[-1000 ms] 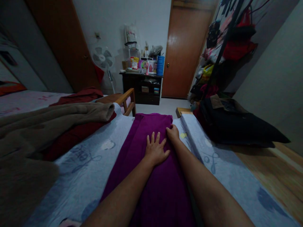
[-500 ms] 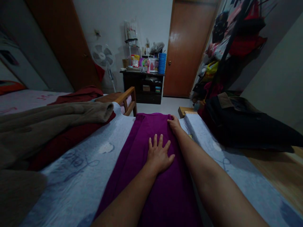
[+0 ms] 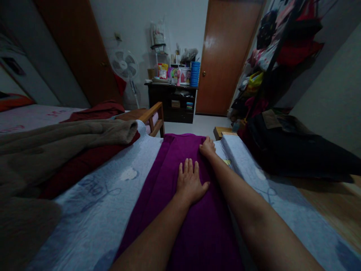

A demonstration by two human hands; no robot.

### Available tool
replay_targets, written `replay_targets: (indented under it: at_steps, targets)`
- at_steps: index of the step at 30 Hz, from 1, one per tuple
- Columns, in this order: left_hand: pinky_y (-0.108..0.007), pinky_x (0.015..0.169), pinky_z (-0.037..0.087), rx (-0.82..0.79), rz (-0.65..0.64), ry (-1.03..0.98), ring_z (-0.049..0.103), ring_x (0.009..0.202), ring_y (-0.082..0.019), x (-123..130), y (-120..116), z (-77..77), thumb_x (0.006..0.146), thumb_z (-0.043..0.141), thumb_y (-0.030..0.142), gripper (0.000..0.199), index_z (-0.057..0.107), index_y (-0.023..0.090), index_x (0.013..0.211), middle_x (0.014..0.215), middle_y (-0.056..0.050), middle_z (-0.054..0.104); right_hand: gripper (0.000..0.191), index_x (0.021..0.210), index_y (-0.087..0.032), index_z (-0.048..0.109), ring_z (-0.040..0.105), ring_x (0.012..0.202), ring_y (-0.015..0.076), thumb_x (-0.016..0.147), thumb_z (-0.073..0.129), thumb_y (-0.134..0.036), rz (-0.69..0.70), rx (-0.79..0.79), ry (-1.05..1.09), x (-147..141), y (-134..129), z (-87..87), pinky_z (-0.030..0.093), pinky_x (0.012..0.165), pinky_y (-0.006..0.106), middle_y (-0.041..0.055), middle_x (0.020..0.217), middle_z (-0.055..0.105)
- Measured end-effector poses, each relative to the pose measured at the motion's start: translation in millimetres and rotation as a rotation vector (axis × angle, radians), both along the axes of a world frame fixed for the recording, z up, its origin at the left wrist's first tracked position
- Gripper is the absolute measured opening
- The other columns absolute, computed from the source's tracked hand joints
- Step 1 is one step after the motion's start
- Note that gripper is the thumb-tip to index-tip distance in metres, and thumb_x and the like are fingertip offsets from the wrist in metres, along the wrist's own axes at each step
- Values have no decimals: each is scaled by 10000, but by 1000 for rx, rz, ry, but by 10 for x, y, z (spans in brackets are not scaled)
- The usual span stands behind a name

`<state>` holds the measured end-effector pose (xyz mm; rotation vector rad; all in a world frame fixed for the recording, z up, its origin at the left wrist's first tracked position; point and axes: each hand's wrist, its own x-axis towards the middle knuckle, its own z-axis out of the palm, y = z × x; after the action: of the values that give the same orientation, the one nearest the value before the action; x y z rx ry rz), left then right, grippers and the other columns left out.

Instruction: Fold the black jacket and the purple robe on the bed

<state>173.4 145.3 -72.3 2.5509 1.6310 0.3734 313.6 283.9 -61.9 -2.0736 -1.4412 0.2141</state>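
A purple garment (image 3: 158, 195), folded into a long strip, stretches away from me over the pale blue patterned bedsheet (image 3: 107, 195). My left hand (image 3: 190, 182) lies flat on the middle of it, palm down, with the fingers stretched forward and the thumb out to the side. At the garment's far right corner, my right hand (image 3: 208, 147) has its fingers curled over the edge, closed on the fabric; the fingertips are partly hidden.
To the left lie a brown fleece garment (image 3: 84, 139) and dark red cloth (image 3: 96, 162). A stack of dark clothes (image 3: 296, 150) is on the right. Beyond the bed's end are a wooden rail (image 3: 153, 113), a black cabinet (image 3: 156, 99), a fan (image 3: 124, 64) and a door (image 3: 222, 56).
The fingers of my left hand have drawn closer together, still flat on the garment. My right hand has curled more at the corner. The view has shifted slightly.
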Motion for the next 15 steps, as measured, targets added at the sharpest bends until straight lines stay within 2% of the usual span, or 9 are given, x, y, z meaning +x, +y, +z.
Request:
replay_targets:
  at_steps: [3,6,9,15]
  targets:
    - [-510,1178,4,3,-6,6,51,1476,-317,-2,9,-8,795,369,721,947,280,83,1489,1571,-180,228,566,1436,-108,324,276,1387,294,899,429,-253,100,68,-181,-119,-121,49,191,1126,457,182,1487,357]
    - [-492,1183,-4,10,-9,5,62,1476,-312,-6,11,-20,799,374,703,957,256,52,1491,1570,-187,222,552,1461,-118,315,172,1445,256,953,357,-329,265,-65,-280,-167,-173,-16,109,1157,460,134,1558,274]
    - [-494,1181,3,15,0,4,59,1473,-325,-12,5,-22,799,384,694,951,262,53,1490,1567,-186,233,619,1480,-105,291,129,1460,266,967,317,-451,278,-212,-260,-147,-143,-103,116,1156,477,136,1585,195]
    - [-543,1161,42,-13,81,-16,46,1453,-415,-25,-22,17,765,413,740,961,308,113,1485,1569,-177,238,692,1485,-81,288,112,1464,286,956,303,-525,299,-244,-247,-112,-65,-137,138,1157,485,148,1589,165]
